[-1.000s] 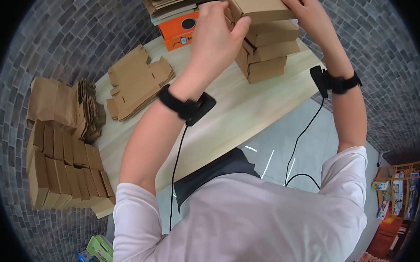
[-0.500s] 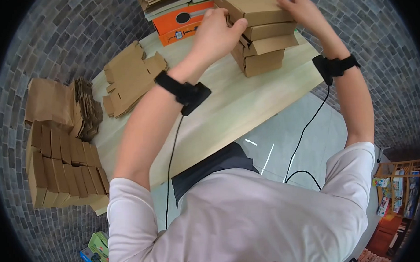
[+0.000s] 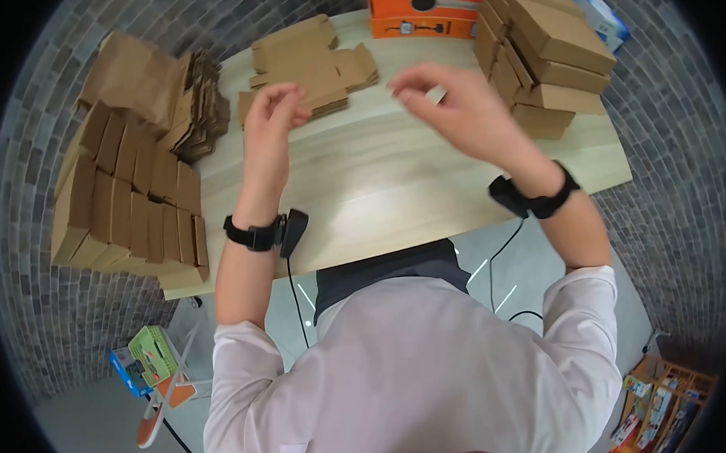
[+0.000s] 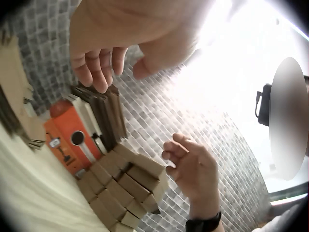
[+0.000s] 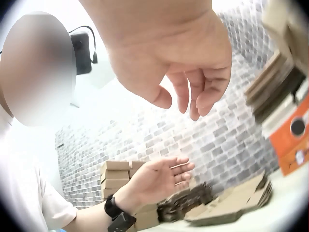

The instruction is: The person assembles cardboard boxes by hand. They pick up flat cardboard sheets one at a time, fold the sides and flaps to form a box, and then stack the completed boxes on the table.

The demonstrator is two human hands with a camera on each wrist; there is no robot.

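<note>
Both hands are raised over the table and hold nothing. In the head view the left hand is just left of the flat cardboard blanks, its fingers loosely bent. The right hand hangs between those blanks and the stacked folded boxes, fingers loosely bent and the thumb apart from them. The left wrist view has the left hand at its top; the right wrist view shows the right hand with nothing between thumb and fingers.
An orange box stands at the table's back, beside the stacked boxes. Rows of folded boxes fill the left end, with a bundle of folded cardboard and a brown paper bag behind. A blue and white package lies at the back right.
Both hands have left the stacked boxes at the right and moved left and toward the body. The box held earlier now rests on the stack. The head view has turned to the left.
</note>
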